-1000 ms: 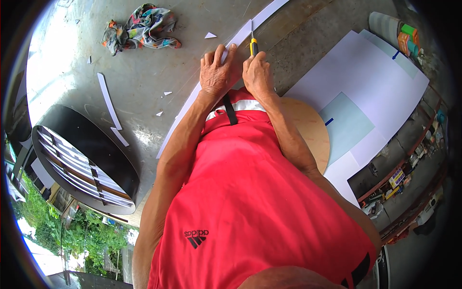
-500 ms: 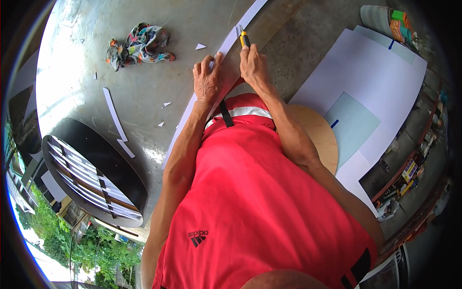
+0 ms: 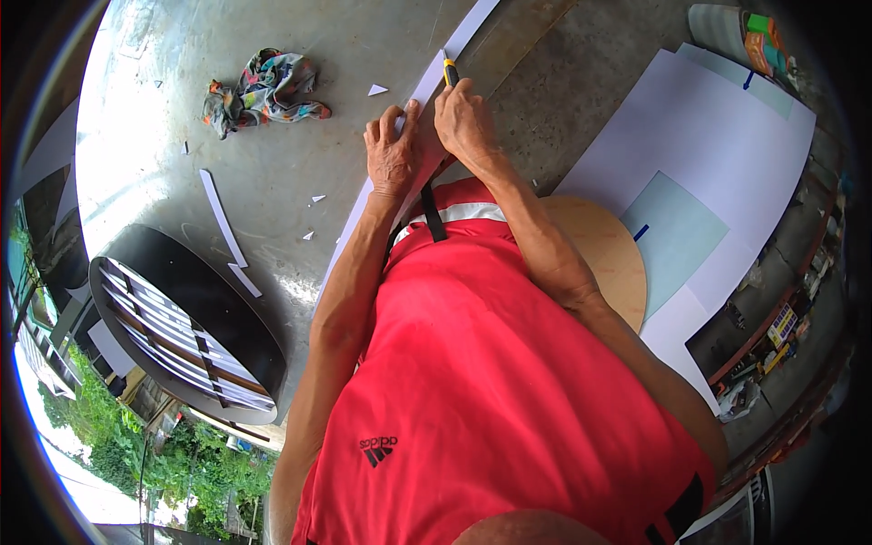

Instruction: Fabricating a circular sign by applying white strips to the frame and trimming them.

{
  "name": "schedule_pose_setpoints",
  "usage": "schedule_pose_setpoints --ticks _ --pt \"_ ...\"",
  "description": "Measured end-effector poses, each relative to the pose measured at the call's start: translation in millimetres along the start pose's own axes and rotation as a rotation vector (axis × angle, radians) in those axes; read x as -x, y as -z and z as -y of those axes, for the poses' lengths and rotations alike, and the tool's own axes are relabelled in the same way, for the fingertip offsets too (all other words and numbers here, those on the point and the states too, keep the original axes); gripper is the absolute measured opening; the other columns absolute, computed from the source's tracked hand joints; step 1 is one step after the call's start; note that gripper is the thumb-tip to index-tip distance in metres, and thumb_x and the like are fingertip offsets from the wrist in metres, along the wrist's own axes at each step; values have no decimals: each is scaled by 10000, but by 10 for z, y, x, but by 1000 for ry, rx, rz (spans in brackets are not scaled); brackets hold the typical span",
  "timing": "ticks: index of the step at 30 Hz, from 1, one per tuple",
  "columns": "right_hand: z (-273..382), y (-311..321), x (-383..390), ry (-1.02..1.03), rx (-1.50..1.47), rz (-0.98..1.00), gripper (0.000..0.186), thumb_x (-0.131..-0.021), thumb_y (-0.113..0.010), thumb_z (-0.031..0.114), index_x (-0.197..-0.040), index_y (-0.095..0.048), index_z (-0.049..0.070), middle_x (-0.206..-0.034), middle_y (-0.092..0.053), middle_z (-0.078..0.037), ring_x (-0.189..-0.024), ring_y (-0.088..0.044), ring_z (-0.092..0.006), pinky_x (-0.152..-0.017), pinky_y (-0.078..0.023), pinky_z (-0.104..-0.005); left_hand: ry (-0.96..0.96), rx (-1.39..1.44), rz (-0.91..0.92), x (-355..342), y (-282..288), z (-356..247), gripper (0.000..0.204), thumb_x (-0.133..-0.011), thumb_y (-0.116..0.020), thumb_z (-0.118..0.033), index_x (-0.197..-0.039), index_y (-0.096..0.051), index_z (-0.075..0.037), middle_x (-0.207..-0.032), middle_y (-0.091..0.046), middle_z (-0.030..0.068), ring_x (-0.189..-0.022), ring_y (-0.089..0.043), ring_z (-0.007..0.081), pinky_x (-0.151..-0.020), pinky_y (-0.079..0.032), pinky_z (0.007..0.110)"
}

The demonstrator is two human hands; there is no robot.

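Note:
A long narrow white strip (image 3: pixel 470 25) runs along the edge of the grey table, bending past my arms. My left hand (image 3: pixel 392 153) lies on this strip with bent fingers and the thumb apart, pressing it against the tabletop. Farther along, my right hand (image 3: pixel 465 120) is closed round a yellow and black utility knife (image 3: pixel 450 74). The knife's tip touches or hovers just over the strip; I cannot tell which. Left of my left hand lies a small white triangular offcut (image 3: pixel 377 90).
A crumpled patterned rag (image 3: pixel 268 91) and thin white offcuts (image 3: pixel 221 213) lie on the table (image 3: pixel 336 36). A black-sided oval piece (image 3: pixel 195 309) stands at its left edge. To my right are a round wooden seat (image 3: pixel 604 254) and large white sheets (image 3: pixel 718 136).
My right hand and the utility knife have shifted a little left, nearer the strip. My left hand stays in place on the strip. The whole view has moved slightly.

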State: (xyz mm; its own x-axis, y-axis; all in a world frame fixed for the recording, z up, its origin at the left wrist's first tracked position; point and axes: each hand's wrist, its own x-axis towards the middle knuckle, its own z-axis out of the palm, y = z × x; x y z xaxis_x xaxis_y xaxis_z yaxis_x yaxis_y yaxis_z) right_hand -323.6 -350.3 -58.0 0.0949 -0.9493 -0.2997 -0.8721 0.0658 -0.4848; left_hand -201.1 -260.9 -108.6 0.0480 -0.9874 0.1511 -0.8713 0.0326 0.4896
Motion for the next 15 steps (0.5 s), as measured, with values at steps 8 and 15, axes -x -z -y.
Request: schedule_pose_setpoints --ticks 8,15 --pt "-40 47 407 -3 -67 62 321 -1004 -460 220 -904 -467 -85 -723 -644 -334 -741 -685 -472 -597 -582 -498 7 -52 15 -5 -4 -2 585 -798 -629 -86 -1372 -575 -188 -1241 -515 87 -1031 -494 314 -895 -434 440" --pt "-359 226 425 32 -112 44 297 -1017 -475 280 -967 -464 -13 -664 -635 -288 -687 -663 -482 -533 -524 -545 -13 36 -76 -34 41 75 570 -861 -647 -120 -1408 -491 -86 -1207 -542 153 -1039 -512 349 -904 -428 464"
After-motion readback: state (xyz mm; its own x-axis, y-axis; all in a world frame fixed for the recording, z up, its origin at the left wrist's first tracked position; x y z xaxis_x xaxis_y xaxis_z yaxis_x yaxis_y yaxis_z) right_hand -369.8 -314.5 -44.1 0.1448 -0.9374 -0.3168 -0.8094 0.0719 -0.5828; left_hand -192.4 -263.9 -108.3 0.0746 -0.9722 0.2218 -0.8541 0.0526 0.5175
